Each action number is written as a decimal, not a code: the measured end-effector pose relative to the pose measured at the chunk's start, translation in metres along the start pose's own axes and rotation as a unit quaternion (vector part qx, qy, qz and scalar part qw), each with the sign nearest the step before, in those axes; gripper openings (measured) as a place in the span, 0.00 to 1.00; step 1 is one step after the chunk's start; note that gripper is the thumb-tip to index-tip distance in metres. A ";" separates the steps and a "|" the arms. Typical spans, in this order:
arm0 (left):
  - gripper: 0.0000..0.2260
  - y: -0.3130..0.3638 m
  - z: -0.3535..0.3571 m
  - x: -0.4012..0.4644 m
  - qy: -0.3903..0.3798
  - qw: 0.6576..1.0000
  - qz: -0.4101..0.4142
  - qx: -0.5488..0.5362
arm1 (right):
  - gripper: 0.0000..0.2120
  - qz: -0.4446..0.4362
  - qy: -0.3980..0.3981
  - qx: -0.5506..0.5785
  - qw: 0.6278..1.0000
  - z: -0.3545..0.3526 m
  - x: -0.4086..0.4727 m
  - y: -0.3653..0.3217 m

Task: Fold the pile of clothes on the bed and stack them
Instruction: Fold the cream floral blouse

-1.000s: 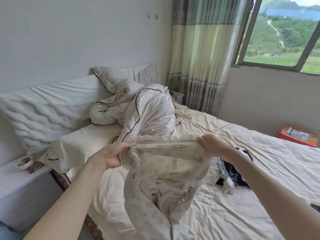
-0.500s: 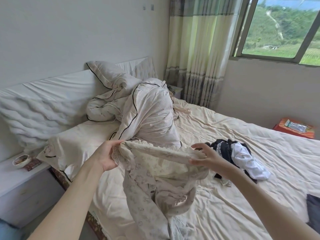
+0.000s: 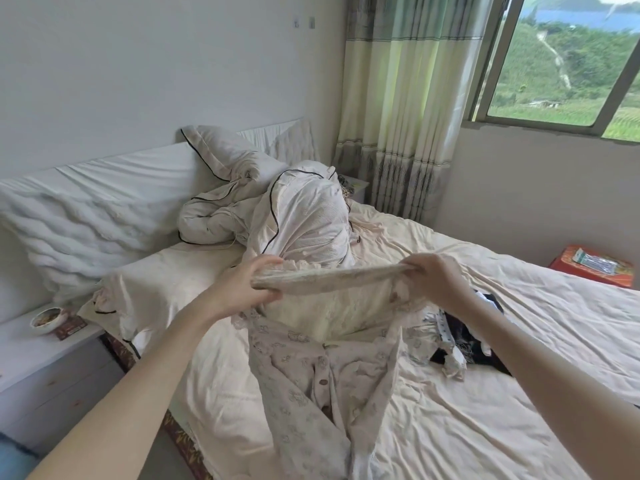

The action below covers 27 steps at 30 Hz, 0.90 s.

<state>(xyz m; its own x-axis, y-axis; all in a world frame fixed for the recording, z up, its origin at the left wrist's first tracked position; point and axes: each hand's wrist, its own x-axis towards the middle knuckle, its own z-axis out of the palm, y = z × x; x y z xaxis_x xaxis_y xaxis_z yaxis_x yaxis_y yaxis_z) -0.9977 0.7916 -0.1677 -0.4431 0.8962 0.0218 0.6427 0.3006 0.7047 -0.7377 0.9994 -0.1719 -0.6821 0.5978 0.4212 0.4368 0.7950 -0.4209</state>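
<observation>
A cream, faintly patterned pyjama top [image 3: 322, 379] with a lace-trimmed collar and a row of buttons hangs in the air over the bed [image 3: 519, 358]. My left hand [image 3: 244, 289] grips its top edge at the left end. My right hand [image 3: 434, 282] grips the same edge at the right end, so the edge is pulled taut between them. The button front faces me and the lower part trails down toward the sheet. A small pile of black and white clothes [image 3: 464, 337] lies on the bed, partly hidden behind my right forearm.
A bunched white duvet with black piping [image 3: 294, 216] sits at the head of the bed beside a pillow [image 3: 79, 223]. A white bedside table [image 3: 38, 362] with a small bowl [image 3: 48, 318] stands at left. An orange box [image 3: 595, 266] sits at right, under the window.
Both hands have risen and spread apart, pulling the top edge of the garment straight. The garment has turned so its button front shows.
</observation>
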 end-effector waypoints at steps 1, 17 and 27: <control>0.15 0.007 -0.003 0.002 0.023 0.998 0.024 0.046 | 0.06 0.015 0.020 0.011 1.000 -0.008 0.010 -0.003; 0.10 0.073 -0.045 0.049 0.234 0.971 0.000 -0.057 | 0.19 0.139 0.082 0.101 0.982 -0.073 0.081 -0.036; 0.13 0.064 -0.034 0.061 0.166 0.980 0.023 -0.109 | 0.15 0.197 -0.044 0.169 0.965 -0.072 0.075 -0.036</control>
<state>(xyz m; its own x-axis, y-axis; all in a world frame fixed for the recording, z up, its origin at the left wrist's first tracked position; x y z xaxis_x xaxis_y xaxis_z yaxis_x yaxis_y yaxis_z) -1.0054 0.8543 -0.0972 -0.6189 0.7404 0.2621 0.5343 0.1522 0.8315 -0.7628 1.0235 -0.0675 -0.5558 0.8239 0.1105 0.4674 0.4196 -0.7781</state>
